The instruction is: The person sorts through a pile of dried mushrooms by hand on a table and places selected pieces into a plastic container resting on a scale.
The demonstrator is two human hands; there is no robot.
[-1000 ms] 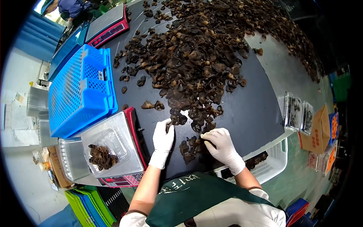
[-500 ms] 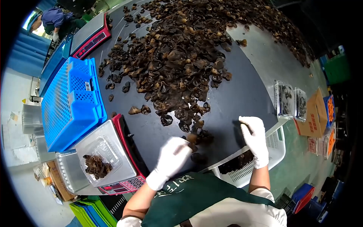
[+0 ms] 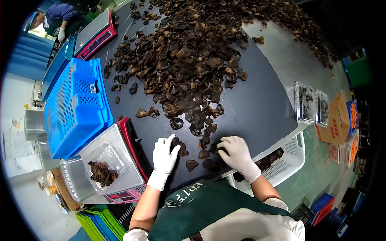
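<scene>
A large heap of dark brown wood ear mushrooms [image 3: 189,60] covers the dark table mat, with a few loose pieces near its front edge. My left hand [image 3: 164,157], in a white glove, rests on the mat with thumb and fingers apart, its fingertips touching a wood ear piece [image 3: 181,148]. Across from it, my gloved right hand [image 3: 236,153] has its fingers curled over a dark wood ear piece [image 3: 215,149], partly hidden. Between the hands lie small loose pieces [image 3: 192,164]. A clear plastic tray [image 3: 118,158] holding wood ears sits on the red-sided scale [image 3: 132,176] at left.
A blue crate [image 3: 76,112] stands left of the mat, beyond the scale. Under the right table edge is a white basket [image 3: 295,158] with wood ears in it. Filled clear boxes [image 3: 304,102] stand at the right corner. Another person [image 3: 60,18] works at the far left.
My left hand has moved left and forward, down to the mat. My right hand has moved left from the table's right side to the loose pieces, and its fingers have curled over one.
</scene>
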